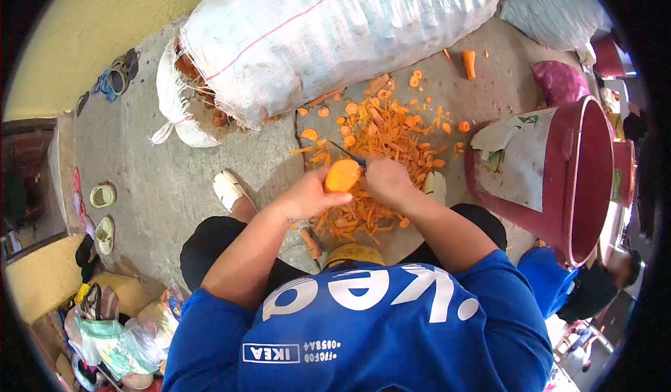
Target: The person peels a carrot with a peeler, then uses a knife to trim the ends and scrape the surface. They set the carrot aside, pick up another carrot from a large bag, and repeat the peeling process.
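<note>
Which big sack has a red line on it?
The long white sack, right beside the orange peelings. Its red line runs along it; I see none on the greyish sack at top right.

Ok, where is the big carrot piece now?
In the head view, the big carrot piece is near the centre, in the left hand, just left of the right hand, over the left side of the peelings.
</note>
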### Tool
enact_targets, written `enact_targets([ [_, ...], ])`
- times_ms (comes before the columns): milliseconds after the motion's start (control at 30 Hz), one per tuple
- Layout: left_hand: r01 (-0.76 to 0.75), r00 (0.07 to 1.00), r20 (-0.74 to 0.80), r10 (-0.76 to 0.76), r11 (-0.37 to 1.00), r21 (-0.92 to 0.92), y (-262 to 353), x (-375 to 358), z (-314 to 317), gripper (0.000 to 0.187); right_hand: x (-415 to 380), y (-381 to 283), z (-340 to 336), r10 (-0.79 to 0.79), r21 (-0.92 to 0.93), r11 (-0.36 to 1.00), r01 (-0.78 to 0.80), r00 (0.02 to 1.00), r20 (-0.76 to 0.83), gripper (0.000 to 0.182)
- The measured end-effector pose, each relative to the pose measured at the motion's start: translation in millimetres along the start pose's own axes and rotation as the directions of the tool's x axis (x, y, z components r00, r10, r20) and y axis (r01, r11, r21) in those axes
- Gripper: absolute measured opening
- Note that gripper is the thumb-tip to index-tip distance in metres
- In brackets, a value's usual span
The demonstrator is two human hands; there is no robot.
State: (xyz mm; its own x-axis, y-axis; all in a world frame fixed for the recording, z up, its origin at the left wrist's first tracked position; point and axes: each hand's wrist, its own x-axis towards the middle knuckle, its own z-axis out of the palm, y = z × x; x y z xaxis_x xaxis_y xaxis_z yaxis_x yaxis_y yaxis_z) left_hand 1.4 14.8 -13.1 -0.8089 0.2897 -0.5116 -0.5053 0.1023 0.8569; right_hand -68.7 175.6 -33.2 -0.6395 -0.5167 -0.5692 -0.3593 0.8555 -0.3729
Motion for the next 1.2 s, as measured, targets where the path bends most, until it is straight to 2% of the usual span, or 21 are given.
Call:
enact_targets([
  [33,-0.096,0.994,-0.055,0.097,0.995,0.023,-3.1,1.2,-3.0,0.037,-0.1,-0.6,0.1,-0.010,0.020,1.000,0.011,1.000,-0.019,0.019],
  [100,-0.096,0.984,-0.156,0.087,0.994,-0.048,-6.3,2.2,-7.4,0.038,0.5,-2.5,-1.7,-0.027,0.066,0.997,0.031,0.998,-0.061,0.020],
  [167,-0.096,0.956,-0.287,0.061,0.989,-0.109,-14.6,6.8,-9.2,0.036,-3.8,-8.5,-6.9,-0.034,0.123,0.991,0.059,0.981,-0.193,0.022],
  [200,-0.092,0.940,-0.336,0.061,0.993,-0.077,-17.3,8.0,-10.1,0.034,-6.9,-13.3,-9.9,-0.037,0.149,0.986,0.078,0.966,-0.257,0.022],
  [267,-0.081,0.900,-0.431,0.066,0.997,-0.016,-21.2,10.2,-10.7,0.031,-13.1,-21.0,-10.9,-0.123,0.083,0.984,0.156,0.942,-0.311,0.022],
  [367,-0.048,0.870,-0.486,0.079,0.996,0.075,-22.6,12.4,-10.1,0.038,-17.4,-20.9,-3.2,-0.180,0.032,0.978,0.205,0.914,-0.363,0.021],
  [467,0.046,0.843,-0.514,0.160,0.929,0.366,-6.6,7.6,-5.0,0.038,-19.5,-20.4,0.5,-0.169,0.015,0.982,0.187,0.918,-0.359,0.021],
  [567,-0.017,0.820,-0.509,0.262,0.900,0.436,-19.2,11.6,-4.2,0.034,-18.4,-17.7,4.9,-0.147,-0.023,0.989,0.147,0.933,-0.329,0.020],
  [700,0.101,0.814,-0.549,0.188,0.886,0.452,-6.2,6.7,2.6,0.035,-18.8,-15.8,6.1,-0.191,-0.155,0.977,0.145,0.920,-0.341,0.012],
  [767,0.127,0.825,-0.546,0.145,0.894,0.429,-2.6,5.5,4.4,0.036,-18.2,-16.0,6.1,-0.192,-0.158,0.977,0.145,0.923,-0.334,0.011],
  [1000,0.064,0.856,-0.494,0.149,0.919,0.388,-17.2,10.7,1.4,0.038,-15.4,-18.5,5.2,-0.143,-0.149,0.983,0.102,0.946,-0.291,0.012],
  [1067,0.024,0.865,-0.472,0.169,0.927,0.375,-18.7,10.8,0.9,0.034,-16.3,-19.3,1.0,-0.131,-0.145,0.985,0.096,0.959,-0.251,0.013],
  [1167,0.116,0.847,-0.509,0.152,0.882,0.456,-17.3,10.3,4.1,0.037,-11.9,-11.0,2.5,-0.067,-0.146,0.988,0.048,0.990,-0.121,0.016],
  [1200,0.075,0.854,-0.461,0.242,0.820,0.568,-0.4,2.1,15.4,0.040,-8.5,-4.5,6.1,-0.036,-0.149,0.989,0.026,0.997,-0.066,0.017],
])
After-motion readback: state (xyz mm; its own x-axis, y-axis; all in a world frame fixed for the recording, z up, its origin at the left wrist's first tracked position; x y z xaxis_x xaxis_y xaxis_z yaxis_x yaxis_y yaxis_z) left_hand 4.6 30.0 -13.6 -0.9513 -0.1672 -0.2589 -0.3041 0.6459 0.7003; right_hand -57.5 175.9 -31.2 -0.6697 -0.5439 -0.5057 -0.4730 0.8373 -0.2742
